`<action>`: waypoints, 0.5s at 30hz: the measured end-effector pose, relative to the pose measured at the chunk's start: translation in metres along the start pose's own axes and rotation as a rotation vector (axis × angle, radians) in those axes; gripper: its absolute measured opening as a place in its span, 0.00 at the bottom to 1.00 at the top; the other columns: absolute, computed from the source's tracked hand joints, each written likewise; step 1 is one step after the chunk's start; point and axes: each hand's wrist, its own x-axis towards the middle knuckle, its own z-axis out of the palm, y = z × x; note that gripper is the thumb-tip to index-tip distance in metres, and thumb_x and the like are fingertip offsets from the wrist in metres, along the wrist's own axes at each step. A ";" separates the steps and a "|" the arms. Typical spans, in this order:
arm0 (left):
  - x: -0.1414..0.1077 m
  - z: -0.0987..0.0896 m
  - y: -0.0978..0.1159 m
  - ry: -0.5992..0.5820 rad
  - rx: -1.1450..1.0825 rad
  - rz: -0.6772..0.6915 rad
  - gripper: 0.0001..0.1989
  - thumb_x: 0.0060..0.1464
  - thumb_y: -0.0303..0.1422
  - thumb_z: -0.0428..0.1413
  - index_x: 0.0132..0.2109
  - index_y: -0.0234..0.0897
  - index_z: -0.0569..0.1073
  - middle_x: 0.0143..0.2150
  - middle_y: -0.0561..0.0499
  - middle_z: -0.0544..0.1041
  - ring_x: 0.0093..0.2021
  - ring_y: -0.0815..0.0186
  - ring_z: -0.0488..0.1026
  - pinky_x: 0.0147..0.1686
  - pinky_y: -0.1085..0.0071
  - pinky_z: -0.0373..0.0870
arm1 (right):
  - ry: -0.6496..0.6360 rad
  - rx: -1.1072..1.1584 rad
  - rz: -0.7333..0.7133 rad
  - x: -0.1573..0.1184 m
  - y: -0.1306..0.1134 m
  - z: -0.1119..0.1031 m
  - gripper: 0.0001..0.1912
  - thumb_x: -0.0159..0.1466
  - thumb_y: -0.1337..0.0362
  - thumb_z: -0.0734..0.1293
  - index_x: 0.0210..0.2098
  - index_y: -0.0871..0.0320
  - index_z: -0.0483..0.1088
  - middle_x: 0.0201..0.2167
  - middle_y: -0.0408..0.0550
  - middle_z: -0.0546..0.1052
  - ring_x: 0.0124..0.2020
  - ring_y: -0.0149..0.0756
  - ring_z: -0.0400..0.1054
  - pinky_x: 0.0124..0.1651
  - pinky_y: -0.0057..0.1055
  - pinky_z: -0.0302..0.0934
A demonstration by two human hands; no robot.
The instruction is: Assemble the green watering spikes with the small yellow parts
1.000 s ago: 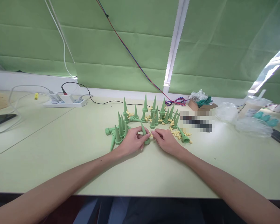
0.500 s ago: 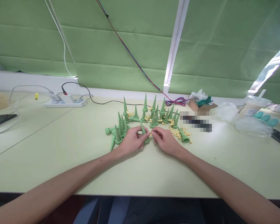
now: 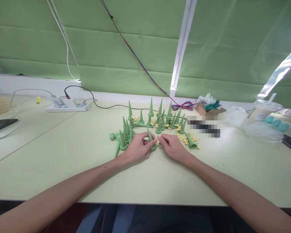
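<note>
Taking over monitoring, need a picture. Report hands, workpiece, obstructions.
Left hand gripping green cone, slightly tilted. Right hand pinching small yellow piece beside it. Close around: other green cones, loose yellow pieces.

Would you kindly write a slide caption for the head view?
The left hand holds a green cone while the right hand pinches a small yellow piece beside it, more cones standing behind.

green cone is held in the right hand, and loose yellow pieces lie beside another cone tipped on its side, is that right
Not quite: the head view shows the green cone in the left hand, not the right hand. The loose yellow pieces do lie beside another cone tipped on its side.
</note>
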 end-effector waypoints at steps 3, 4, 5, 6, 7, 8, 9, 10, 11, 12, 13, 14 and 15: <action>0.000 0.000 0.000 -0.001 -0.004 0.001 0.13 0.59 0.43 0.55 0.38 0.36 0.70 0.12 0.59 0.65 0.12 0.74 0.60 0.15 0.80 0.57 | -0.001 0.020 0.002 0.000 0.000 0.000 0.22 0.71 0.57 0.56 0.21 0.57 0.61 0.18 0.40 0.66 0.21 0.30 0.57 0.28 0.28 0.49; 0.000 0.000 0.000 0.000 -0.005 0.004 0.13 0.59 0.43 0.55 0.38 0.36 0.70 0.12 0.59 0.64 0.12 0.74 0.60 0.15 0.80 0.58 | -0.001 0.024 0.003 0.000 0.000 0.000 0.23 0.71 0.57 0.56 0.21 0.57 0.61 0.18 0.40 0.66 0.21 0.30 0.57 0.28 0.28 0.49; 0.000 0.000 0.000 0.002 -0.006 0.008 0.13 0.59 0.43 0.55 0.38 0.36 0.70 0.12 0.59 0.64 0.12 0.74 0.60 0.15 0.80 0.58 | 0.001 0.029 0.007 0.000 0.000 0.000 0.23 0.71 0.57 0.56 0.21 0.57 0.61 0.18 0.40 0.66 0.21 0.30 0.57 0.28 0.28 0.50; 0.001 0.000 0.000 0.005 -0.008 0.011 0.13 0.59 0.43 0.55 0.38 0.36 0.70 0.12 0.59 0.64 0.12 0.74 0.60 0.15 0.79 0.58 | 0.002 0.034 0.013 0.000 0.000 0.000 0.23 0.71 0.56 0.56 0.21 0.57 0.61 0.18 0.41 0.66 0.21 0.30 0.58 0.29 0.28 0.50; 0.001 0.000 0.000 0.011 -0.011 0.014 0.13 0.59 0.43 0.55 0.38 0.36 0.70 0.12 0.59 0.64 0.12 0.74 0.60 0.15 0.79 0.57 | 0.004 0.041 0.020 -0.001 -0.001 0.000 0.24 0.72 0.56 0.55 0.21 0.57 0.61 0.17 0.41 0.66 0.21 0.31 0.58 0.29 0.29 0.51; 0.001 0.000 0.000 0.017 -0.015 0.014 0.13 0.59 0.43 0.55 0.38 0.35 0.71 0.12 0.59 0.64 0.12 0.74 0.60 0.15 0.79 0.57 | 0.008 0.049 0.025 -0.001 -0.002 -0.001 0.24 0.72 0.56 0.55 0.21 0.57 0.61 0.17 0.41 0.67 0.21 0.31 0.59 0.30 0.29 0.52; 0.001 0.000 0.000 0.022 -0.019 0.013 0.13 0.59 0.43 0.55 0.38 0.35 0.71 0.12 0.59 0.64 0.13 0.73 0.60 0.15 0.79 0.57 | 0.014 0.056 0.027 -0.001 -0.002 -0.001 0.24 0.72 0.56 0.55 0.21 0.57 0.61 0.17 0.41 0.68 0.22 0.31 0.60 0.30 0.29 0.53; 0.002 -0.001 0.000 0.026 -0.024 0.011 0.14 0.58 0.43 0.56 0.38 0.35 0.71 0.12 0.59 0.64 0.13 0.73 0.60 0.15 0.79 0.57 | 0.020 0.065 0.025 -0.001 -0.003 -0.002 0.23 0.72 0.55 0.55 0.22 0.57 0.62 0.18 0.42 0.69 0.22 0.31 0.61 0.31 0.29 0.53; 0.002 -0.001 0.000 0.029 -0.029 0.009 0.14 0.58 0.43 0.56 0.38 0.35 0.71 0.12 0.59 0.64 0.13 0.73 0.61 0.15 0.79 0.57 | 0.022 0.074 0.018 -0.001 -0.004 -0.003 0.21 0.71 0.55 0.56 0.24 0.56 0.63 0.19 0.42 0.70 0.22 0.32 0.62 0.31 0.29 0.54; 0.002 -0.001 0.001 0.031 -0.035 0.008 0.14 0.58 0.43 0.56 0.39 0.35 0.71 0.13 0.59 0.64 0.13 0.73 0.61 0.15 0.79 0.57 | 0.020 0.084 0.011 -0.001 -0.005 -0.003 0.19 0.71 0.56 0.57 0.26 0.57 0.65 0.21 0.42 0.71 0.23 0.32 0.63 0.31 0.29 0.54; 0.002 -0.001 0.001 0.033 -0.040 0.009 0.14 0.58 0.44 0.56 0.39 0.35 0.71 0.13 0.59 0.64 0.13 0.73 0.61 0.15 0.78 0.58 | 0.014 0.092 0.005 -0.001 -0.006 -0.004 0.17 0.71 0.56 0.57 0.29 0.57 0.67 0.22 0.43 0.72 0.24 0.32 0.63 0.30 0.29 0.54; 0.002 -0.002 0.001 0.035 -0.043 0.009 0.15 0.58 0.44 0.56 0.39 0.35 0.71 0.13 0.59 0.64 0.13 0.72 0.61 0.15 0.78 0.58 | 0.005 0.096 0.002 -0.001 -0.006 -0.004 0.15 0.70 0.56 0.58 0.32 0.57 0.68 0.23 0.43 0.72 0.24 0.33 0.63 0.30 0.29 0.54; 0.002 -0.002 0.001 0.037 -0.043 0.009 0.15 0.58 0.45 0.56 0.39 0.35 0.71 0.13 0.59 0.64 0.13 0.72 0.61 0.15 0.78 0.58 | -0.004 0.096 0.000 -0.002 -0.007 -0.004 0.14 0.70 0.57 0.58 0.33 0.57 0.68 0.23 0.43 0.72 0.24 0.33 0.63 0.29 0.29 0.54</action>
